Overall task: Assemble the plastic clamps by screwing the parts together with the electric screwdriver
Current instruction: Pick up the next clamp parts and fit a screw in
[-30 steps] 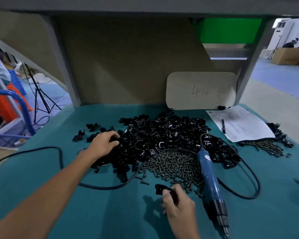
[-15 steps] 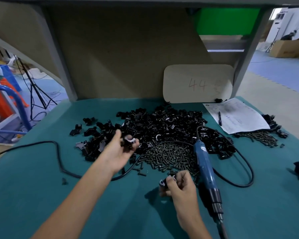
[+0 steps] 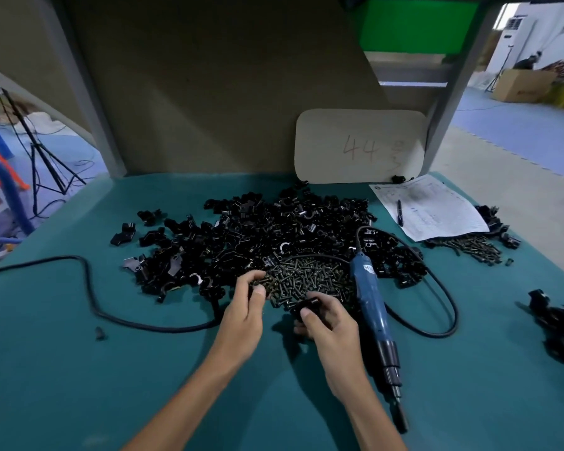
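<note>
Black clamp part [image 3: 307,303] sits pinched in right hand [image 3: 326,323]; left hand [image 3: 246,315] curls at screw pile [image 3: 310,279], its hold unclear.

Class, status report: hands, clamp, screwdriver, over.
Left hand grips black part at screws. Right hand holds clamp piece. Screwdriver lies untouched beside it.

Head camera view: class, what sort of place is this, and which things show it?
Probably a factory or workshop assembly station: a heap of black plastic clamp parts, a pile of screws and a blue electric screwdriver lie on a teal bench, with a card marked 44 behind.
</note>
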Available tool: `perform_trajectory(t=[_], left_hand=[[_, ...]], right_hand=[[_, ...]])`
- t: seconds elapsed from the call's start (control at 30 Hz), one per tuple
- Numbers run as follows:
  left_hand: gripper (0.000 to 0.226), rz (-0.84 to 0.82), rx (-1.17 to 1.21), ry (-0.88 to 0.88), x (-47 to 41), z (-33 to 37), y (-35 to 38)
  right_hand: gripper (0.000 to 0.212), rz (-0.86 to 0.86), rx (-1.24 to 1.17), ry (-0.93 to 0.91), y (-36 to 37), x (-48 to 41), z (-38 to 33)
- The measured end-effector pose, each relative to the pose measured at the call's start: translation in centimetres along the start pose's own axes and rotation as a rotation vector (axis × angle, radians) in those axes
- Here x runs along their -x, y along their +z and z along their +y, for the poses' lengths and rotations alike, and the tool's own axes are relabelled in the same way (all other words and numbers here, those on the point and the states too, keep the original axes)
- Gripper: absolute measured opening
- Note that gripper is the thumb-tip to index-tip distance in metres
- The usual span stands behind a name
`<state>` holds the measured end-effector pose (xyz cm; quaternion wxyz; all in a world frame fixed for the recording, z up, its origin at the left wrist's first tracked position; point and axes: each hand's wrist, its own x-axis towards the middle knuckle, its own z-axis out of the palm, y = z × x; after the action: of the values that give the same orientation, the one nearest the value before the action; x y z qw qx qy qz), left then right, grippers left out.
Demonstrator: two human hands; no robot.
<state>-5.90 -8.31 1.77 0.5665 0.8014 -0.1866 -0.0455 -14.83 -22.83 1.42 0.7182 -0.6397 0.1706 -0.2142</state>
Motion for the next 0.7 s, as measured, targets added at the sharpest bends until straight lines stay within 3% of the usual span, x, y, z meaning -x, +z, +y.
perform_trajectory(t=[0.1, 0.27, 0.4, 0.57, 0.7], left_hand=[[0.037, -0.016, -0.039, 0.076, 0.5, -0.1, 0.3], [0.033, -0.021, -0.183, 0.205, 1.0, -0.2, 0.5], [0.048, -0.063, -0.188, 0.222, 1.0, 0.2, 0.5], [0.045, -0.045, -0.184, 0.208, 1.0, 0.1, 0.4], [0.039, -0.045, -0.183, 0.196, 1.1, 0.1, 0.5]], right_hand=[[0.030, -0.012, 0.018, -0.018, 0.1, -0.1, -0.1], [0.025, 0.060, 0.198, -0.096, 0.6, -0.3, 0.2], [0.037, -0.031, 0.366, -0.163, 1.0, 0.3, 0.5], [0.017, -0.095, 0.175, -0.080, 0.8, -0.1, 0.7], [0.006, -0.106, 0.207, -0.106, 0.8, -0.3, 0.8]])
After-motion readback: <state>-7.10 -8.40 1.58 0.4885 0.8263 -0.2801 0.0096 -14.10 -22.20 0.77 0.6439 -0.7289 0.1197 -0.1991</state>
